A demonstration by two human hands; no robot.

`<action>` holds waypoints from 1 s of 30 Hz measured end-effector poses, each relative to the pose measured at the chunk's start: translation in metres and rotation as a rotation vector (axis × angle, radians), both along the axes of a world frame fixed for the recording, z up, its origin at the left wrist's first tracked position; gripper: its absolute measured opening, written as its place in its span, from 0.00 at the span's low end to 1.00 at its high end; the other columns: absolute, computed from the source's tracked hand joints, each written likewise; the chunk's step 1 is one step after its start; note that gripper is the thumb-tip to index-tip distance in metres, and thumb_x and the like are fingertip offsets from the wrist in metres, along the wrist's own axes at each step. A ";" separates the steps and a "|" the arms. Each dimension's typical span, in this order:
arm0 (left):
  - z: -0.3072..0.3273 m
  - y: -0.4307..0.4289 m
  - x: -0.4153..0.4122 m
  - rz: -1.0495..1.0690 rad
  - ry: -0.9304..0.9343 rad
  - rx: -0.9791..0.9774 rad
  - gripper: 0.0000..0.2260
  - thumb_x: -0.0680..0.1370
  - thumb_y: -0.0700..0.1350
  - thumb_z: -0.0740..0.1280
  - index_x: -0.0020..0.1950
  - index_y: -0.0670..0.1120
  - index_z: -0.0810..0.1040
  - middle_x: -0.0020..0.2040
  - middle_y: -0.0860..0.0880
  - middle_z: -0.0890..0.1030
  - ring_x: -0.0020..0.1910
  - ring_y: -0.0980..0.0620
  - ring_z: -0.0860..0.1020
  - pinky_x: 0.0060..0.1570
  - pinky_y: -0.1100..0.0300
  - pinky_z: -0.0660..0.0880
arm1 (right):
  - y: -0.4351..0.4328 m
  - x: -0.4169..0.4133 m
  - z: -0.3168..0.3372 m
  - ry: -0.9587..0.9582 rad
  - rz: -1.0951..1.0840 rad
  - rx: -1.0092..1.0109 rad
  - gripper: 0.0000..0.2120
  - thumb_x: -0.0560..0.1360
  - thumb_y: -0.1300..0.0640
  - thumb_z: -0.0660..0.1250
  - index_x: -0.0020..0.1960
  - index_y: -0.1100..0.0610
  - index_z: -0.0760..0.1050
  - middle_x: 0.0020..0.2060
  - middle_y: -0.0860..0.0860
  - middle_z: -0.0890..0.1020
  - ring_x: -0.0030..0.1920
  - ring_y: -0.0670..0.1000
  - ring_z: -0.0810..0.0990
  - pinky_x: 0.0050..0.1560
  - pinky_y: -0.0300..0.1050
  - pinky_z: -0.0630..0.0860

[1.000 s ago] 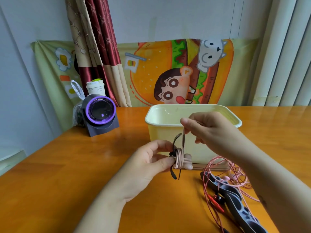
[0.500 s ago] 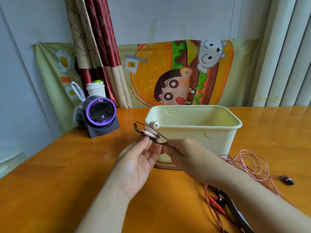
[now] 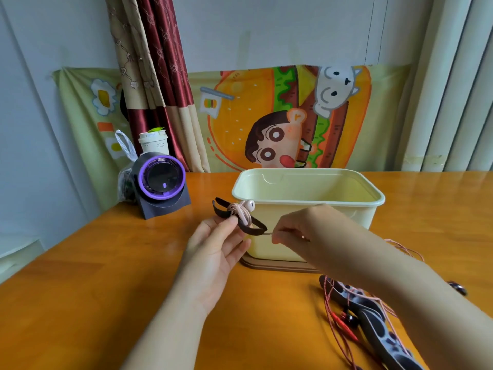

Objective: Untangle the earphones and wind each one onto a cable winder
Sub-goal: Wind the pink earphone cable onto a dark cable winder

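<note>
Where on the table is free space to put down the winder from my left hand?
The wide bare stretch of table left of your left hand, in front of the purple fan, is free. So is the far side right of the tub. The near right is crowded with red cables and dark winders.

Orange wooden bench point(image 3: 80, 303) is seen w/ a pale yellow tub point(image 3: 306, 185) set mid-bench. A purple-ringed gadget point(image 3: 161, 180) & lidded paper cup point(image 3: 154, 141) are placed far left. Cartoon burger cloth point(image 3: 240, 116) is hung behind.
</note>
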State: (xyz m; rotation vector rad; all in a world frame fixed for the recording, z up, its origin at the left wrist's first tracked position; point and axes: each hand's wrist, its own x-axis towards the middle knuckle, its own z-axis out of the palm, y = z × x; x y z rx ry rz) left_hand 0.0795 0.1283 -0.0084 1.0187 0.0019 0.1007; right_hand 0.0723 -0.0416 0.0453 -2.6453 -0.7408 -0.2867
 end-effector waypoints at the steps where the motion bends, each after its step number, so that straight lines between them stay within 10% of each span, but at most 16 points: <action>1: 0.000 0.000 0.000 -0.013 -0.009 0.003 0.08 0.77 0.40 0.65 0.54 0.42 0.78 0.50 0.42 0.84 0.49 0.48 0.82 0.46 0.57 0.79 | -0.002 0.000 0.002 -0.023 -0.018 -0.010 0.11 0.80 0.51 0.60 0.52 0.51 0.81 0.44 0.48 0.84 0.43 0.48 0.80 0.48 0.47 0.78; 16: -0.005 -0.013 -0.009 -0.264 -0.147 0.412 0.22 0.70 0.49 0.73 0.61 0.45 0.74 0.53 0.43 0.84 0.51 0.49 0.83 0.51 0.54 0.79 | -0.010 -0.002 0.015 -0.087 -0.037 0.097 0.09 0.74 0.48 0.67 0.46 0.51 0.83 0.39 0.45 0.84 0.39 0.41 0.80 0.42 0.36 0.76; 30: -0.011 -0.018 -0.010 -0.320 -0.166 0.547 0.07 0.78 0.45 0.68 0.55 0.54 0.79 0.46 0.50 0.82 0.48 0.50 0.83 0.47 0.56 0.78 | -0.004 0.007 0.001 -0.153 -0.070 0.179 0.05 0.70 0.47 0.70 0.41 0.49 0.79 0.33 0.41 0.78 0.36 0.39 0.76 0.38 0.34 0.73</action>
